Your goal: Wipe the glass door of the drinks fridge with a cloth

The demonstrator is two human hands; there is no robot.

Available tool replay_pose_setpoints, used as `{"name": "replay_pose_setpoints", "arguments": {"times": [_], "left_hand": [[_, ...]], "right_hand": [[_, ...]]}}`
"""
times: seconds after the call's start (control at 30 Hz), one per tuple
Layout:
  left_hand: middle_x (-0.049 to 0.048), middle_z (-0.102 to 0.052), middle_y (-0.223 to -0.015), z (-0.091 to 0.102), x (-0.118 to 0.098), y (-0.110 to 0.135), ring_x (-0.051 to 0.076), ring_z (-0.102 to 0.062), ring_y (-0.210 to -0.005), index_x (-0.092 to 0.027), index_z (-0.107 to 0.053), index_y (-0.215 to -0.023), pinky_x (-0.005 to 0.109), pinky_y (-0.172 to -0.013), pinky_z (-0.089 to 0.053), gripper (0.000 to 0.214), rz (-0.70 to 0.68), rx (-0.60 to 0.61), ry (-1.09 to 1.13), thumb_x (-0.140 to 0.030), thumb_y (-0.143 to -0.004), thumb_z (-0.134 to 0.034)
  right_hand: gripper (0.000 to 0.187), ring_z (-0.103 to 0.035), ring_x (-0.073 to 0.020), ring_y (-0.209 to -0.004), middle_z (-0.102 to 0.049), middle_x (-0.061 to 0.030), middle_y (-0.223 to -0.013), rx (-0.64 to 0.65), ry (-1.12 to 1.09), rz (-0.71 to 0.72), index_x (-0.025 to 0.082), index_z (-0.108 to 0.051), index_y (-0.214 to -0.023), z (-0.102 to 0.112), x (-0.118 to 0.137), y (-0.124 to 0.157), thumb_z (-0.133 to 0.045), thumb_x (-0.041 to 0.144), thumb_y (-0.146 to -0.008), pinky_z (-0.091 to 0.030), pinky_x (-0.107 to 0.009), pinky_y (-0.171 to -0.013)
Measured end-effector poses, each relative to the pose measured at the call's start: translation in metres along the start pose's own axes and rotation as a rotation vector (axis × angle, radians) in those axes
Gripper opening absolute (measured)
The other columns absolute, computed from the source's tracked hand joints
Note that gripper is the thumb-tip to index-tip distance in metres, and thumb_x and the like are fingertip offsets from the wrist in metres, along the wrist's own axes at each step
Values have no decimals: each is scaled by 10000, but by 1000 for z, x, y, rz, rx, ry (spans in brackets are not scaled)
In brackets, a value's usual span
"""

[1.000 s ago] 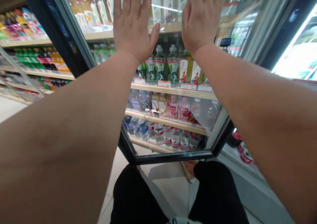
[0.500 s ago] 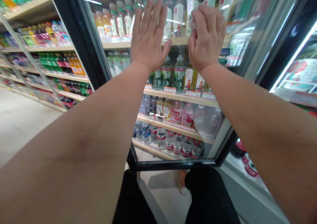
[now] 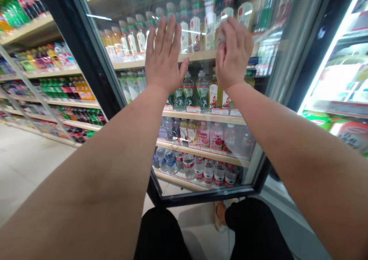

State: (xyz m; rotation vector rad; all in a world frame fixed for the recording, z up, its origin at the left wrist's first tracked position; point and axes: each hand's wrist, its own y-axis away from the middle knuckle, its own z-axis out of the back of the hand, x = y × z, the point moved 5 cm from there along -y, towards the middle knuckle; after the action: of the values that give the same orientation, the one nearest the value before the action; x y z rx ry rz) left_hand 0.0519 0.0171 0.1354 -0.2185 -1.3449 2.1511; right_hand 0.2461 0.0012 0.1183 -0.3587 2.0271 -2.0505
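A glass door (image 3: 207,193) in a black frame stands swung out in front of me. My left hand (image 3: 164,58) lies flat on its pane, or very close to it, with the fingers stretched upward and the thumb out to the right. To its right, my right hand (image 3: 234,55) is curled against the glass. A crumpled whitish wad (image 3: 221,37) pokes out between its thumb and fingers; whether it is paper or cloth I cannot tell. Through the pane, rows of bottled drinks (image 3: 202,89) show on shelves behind both hands.
Shelves of colourful bottles (image 3: 61,89) run along the left, beside a pale tiled floor (image 3: 20,168). The lit cooler interior (image 3: 342,99) with packaged goods is at the right. Below the door are my black-trousered legs (image 3: 163,233) and a sandalled foot (image 3: 220,214).
My view has shifted, so both hands appear lower and slightly further left. The left hand stays flat; the right hand keeps the wad. More of the lit cooler shows at the right.
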Motion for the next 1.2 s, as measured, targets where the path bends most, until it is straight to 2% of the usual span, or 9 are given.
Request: {"name": "replay_pose_setpoints", "arguments": {"times": [0.07, 0.2, 0.3, 0.4, 0.67, 0.87, 0.93, 1.07, 1.2], "left_hand": [[-136, 25, -1722, 1, 0, 1, 215, 120, -1603, -204, -108, -1652, 503, -1291, 251, 866, 6, -1, 5, -556, -969, -507], [-189, 14, -1706, 3, -3, 2, 117, 192, -1583, -252, -99, -1663, 395, -1331, 200, 850, 28, -4, -17, -611, -958, -409], [-183, 43, -1702, 4, -4, 2, 108, 198, -1579, -206, -97, -1666, 329, -1310, 231, 883, 59, 13, -49, -613, -937, -387], [-163, 62, -1700, 5, -5, 1, 126, 163, -1590, -168, -114, -1663, 325, -1305, 230, 892, 64, 26, -53, -608, -934, -379], [-121, -70, -1714, 13, -7, 3, 179, 31, -1611, -275, -216, -1664, 401, -1355, 115, 779, -17, -54, 0, -497, -954, -446], [44, -175, -1721, 15, -9, 5, 264, -72, -1613, -201, -247, -1653, 535, -1349, -7, 756, -72, -116, -60, -430, -969, -473], [66, -183, -1719, 15, -9, 5, 268, -84, -1611, -198, -237, -1654, 535, -1347, -20, 747, -81, -121, -91, -413, -978, -472], [55, -199, -1717, 15, -9, 5, 256, -94, -1610, -240, -192, -1668, 521, -1350, -39, 762, -91, -134, -108, -413, -987, -488], [55, -190, -1721, 15, -8, 5, 277, -96, -1609, -233, -189, -1671, 525, -1350, -27, 774, -80, -125, -106, -379, -974, -492]], "right_hand": [[534, -385, -275, -1522, -473, -44, -1596, -30, -9, -20, 225, -515, -1496, -1, -3, 2, -328, 230, -996, -283, -500, -1307], [511, -252, -275, -1587, -405, 32, -1642, 176, -129, 361, 269, -521, -1486, -23, 7, 14, -405, 311, -990, -118, -586, -1326], [513, -207, -206, -1595, -396, 37, -1645, -24, -157, 107, 307, -465, -1517, -28, -12, 14, -323, 307, -1024, 10, -542, -1329], [520, -182, -181, -1602, -401, 16, -1645, -110, -142, 48, 288, -446, -1536, -27, -17, 23, -276, 291, -1044, -101, -513, -1329], [529, -332, -238, -1560, -468, 7, -1609, 324, -159, 687, 286, -515, -1509, -6, -13, 43, -432, 225, -990, -330, -510, -1282], [599, -253, -306, -1586, -393, -16, -1652, 48, -137, 175, 262, -451, -1564, 8, -45, 1, -365, 172, -977, -258, -605, -1306], [602, -237, -303, -1592, -404, -3, -1645, 87, -159, 172, 283, -461, -1560, 9, -38, 5, -381, 173, -973, -247, -595, -1319], [594, -296, -247, -1575, -455, 69, -1608, 381, -179, 505, 363, -516, -1508, 5, -14, 6, -464, 164, -951, -273, -538, -1331], [625, -217, -246, -1601, -395, 6, -1649, 87, -143, 137, 287, -405, -1583, 12, -32, -31, -379, 137, -977, -292, -545, -1318]]}}
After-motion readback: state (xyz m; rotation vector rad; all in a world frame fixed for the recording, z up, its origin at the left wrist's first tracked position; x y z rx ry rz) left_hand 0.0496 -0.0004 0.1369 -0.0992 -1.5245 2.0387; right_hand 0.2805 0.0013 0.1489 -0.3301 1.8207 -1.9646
